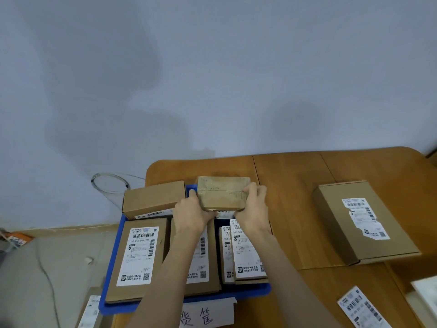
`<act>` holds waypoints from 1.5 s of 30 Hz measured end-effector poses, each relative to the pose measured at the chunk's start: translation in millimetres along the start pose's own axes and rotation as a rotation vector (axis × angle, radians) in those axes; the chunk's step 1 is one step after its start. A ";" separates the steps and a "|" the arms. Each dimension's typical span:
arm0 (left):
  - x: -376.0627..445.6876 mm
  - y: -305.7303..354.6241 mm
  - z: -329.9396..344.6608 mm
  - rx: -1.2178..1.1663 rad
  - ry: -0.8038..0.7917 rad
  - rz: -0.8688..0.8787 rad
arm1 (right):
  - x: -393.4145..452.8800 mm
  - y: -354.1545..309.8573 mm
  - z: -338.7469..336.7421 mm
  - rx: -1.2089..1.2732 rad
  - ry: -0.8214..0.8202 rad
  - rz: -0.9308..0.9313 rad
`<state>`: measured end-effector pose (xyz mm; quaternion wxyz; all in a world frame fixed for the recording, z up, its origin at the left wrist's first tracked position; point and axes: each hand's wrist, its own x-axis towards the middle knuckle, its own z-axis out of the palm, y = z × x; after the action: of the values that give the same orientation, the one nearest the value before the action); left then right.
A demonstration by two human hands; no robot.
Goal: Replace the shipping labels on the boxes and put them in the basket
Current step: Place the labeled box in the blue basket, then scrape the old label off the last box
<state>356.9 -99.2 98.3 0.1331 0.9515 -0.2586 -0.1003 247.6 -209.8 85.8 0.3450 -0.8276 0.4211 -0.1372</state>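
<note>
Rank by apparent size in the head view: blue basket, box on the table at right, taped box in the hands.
1. blue basket
2. box on the table at right
3. taped box, held farther off, so its true size is unsure.

Boxes (142, 254) crowd the basket (111, 268); table (290, 209) right lies open.

Matt cardboard boxes (142, 256), blue plastic basket (111, 263), wood table (295, 185).

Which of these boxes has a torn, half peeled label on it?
The lone box out on the wooden table, right of the blue basket. Its label is ragged and in pieces; the labels showing in the basket look whole.
</note>
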 end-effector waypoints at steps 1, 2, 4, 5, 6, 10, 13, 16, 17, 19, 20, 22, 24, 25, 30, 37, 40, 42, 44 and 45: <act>-0.2 -0.2 2.8 -0.006 -0.007 -0.007 | -1.1 1.1 1.4 0.011 -0.016 0.009; 0.4 0.3 5.8 -0.017 -0.023 -0.017 | -0.5 2.1 2.5 0.018 -0.037 0.017; 2.0 1.1 11.3 -0.057 -0.070 -0.052 | 1.6 2.6 4.0 0.009 -0.094 0.041; 3.4 1.7 14.3 -0.066 -0.088 -0.071 | 3.3 2.7 4.3 -0.006 -0.120 0.057; 4.8 2.5 16.1 -0.047 -0.098 -0.090 | 5.5 2.7 4.8 -0.026 -0.138 0.071; 13.7 13.1 15.8 0.125 -0.157 -0.153 | 10.6 2.9 8.8 -0.134 -0.167 0.070; 20.8 15.1 11.9 0.134 -0.224 -0.185 | 13.4 2.6 10.7 -0.195 -0.158 0.047; 18.8 18.5 2.1 0.157 -0.287 -0.198 | 15.3 2.7 7.5 -0.118 -0.171 0.078; 17.0 23.9 -2.5 0.170 -0.294 -0.191 | 14.9 3.1 4.4 -0.044 -0.181 0.099; 13.3 41.4 -13.3 0.170 -0.216 -0.111 | 14.0 7.3 -9.7 0.109 -0.139 0.113; 12.0 53.3 -18.5 0.128 -0.123 -0.028 | 14.4 11.6 -21.7 0.153 -0.083 0.110; 9.9 83.8 -29.8 -0.112 0.077 0.170 | 20.6 25.2 -54.8 0.195 0.078 0.115; 4.3 123.1 -36.8 -0.418 0.126 0.265 | 28.9 48.8 -95.6 0.246 0.227 0.185; -0.6 144.8 -34.9 -0.536 0.092 0.267 | 33.1 64.2 -116.5 0.278 0.279 0.244; -45.1 238.7 28.7 -0.722 -0.350 0.179 | 30.0 163.6 -203.5 0.080 0.345 0.608; -94.7 296.0 146.0 -0.579 -0.821 -0.103 | 7.3 282.3 -236.4 -0.220 -0.058 0.914; -103.5 308.1 183.2 -0.600 -0.839 -0.212 | 2.9 306.7 -234.0 -0.236 -0.150 0.877; -107.3 311.3 199.4 -0.593 -0.758 -0.192 | 1.2 317.7 -231.6 -0.186 -0.129 0.839; -113.2 310.3 207.7 -0.584 -0.658 -0.129 | -2.2 322.5 -228.0 -0.126 -0.074 0.798; -117.5 309.4 208.9 -0.591 -0.624 -0.117 | -4.5 323.3 -226.5 -0.105 -0.052 0.785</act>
<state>59.2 -337.4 9.8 0.3091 0.8096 -0.1922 -0.4604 -67.0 -441.1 28.2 0.3389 -0.6235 0.7029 0.0476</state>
